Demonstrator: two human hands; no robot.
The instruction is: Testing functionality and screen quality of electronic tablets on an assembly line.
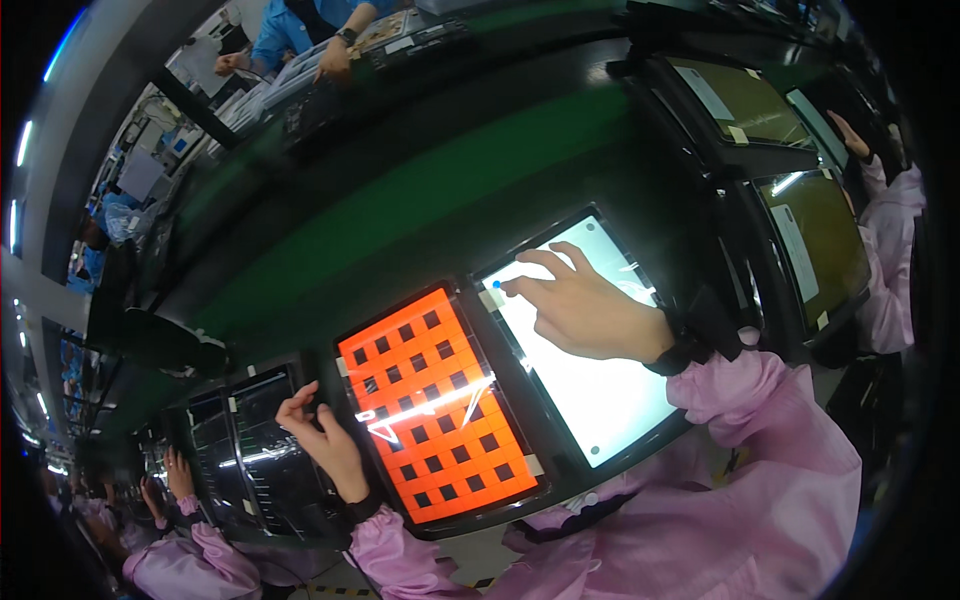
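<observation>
Two lit tablet-like screens lie side by side in front of me. My right hand (590,310) hovers over the white-lit screen (585,400) on the right. Its index finger reaches to a small blue dot (497,285) near that screen's left edge; the other fingers are apart and grip nothing. The orange screen (465,440) on the left shows a pattern of black squares and some glare. Just left of it, my left hand (325,440) is raised with loosely bent, separated fingers and nothing in them. Both wrists wear black bands below pink sleeves.
Dark panels (265,450) stand to the left, near another person's hand (180,475). At the right are yellowish panels (815,240) with a pink-sleeved person (890,250) beside them. A green strip (420,200) runs behind the screens; a blue-clad person (285,35) works across.
</observation>
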